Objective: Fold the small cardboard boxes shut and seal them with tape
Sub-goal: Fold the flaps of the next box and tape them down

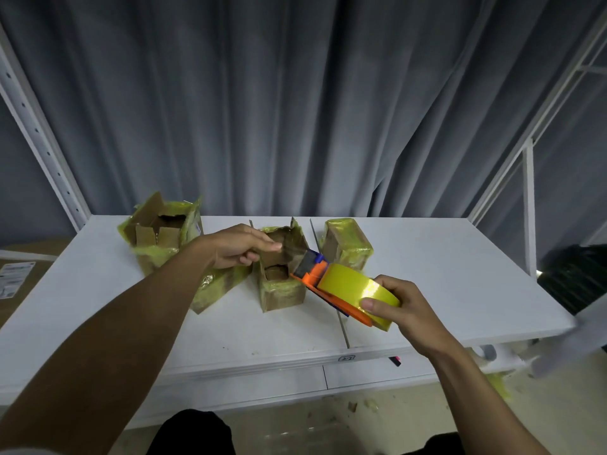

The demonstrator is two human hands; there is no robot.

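Head view, nearest first: the right hand [400,307] grips the tape dispenser [345,287], fingers and thumb curled round its yellow roll. The cutter end points at the middle box [282,284] and sits just beside that box's right edge.

The middle box stands on the white table [443,274] with its top open and old yellow tape clinging to its sides. The left hand [236,247] reaches in from the box's left, its forefinger stretched out to a raised flap [295,246]. I cannot tell whether it pinches the flap or only touches it.

Just left of the middle box, under the left wrist, a taped box [216,287] lies tipped on its side. Behind and right of the middle box sits a sealed box [348,244] wrapped in yellow tape. Further left and behind stands another open box [161,231], flaps up. A grey curtain [295,110] hangs beyond.

The step in hand looks like folding the middle box shut, with no taping begun. Next, the left hand likely needs to press the flaps flat and hold them. Then the dispenser can lay tape across the seam.
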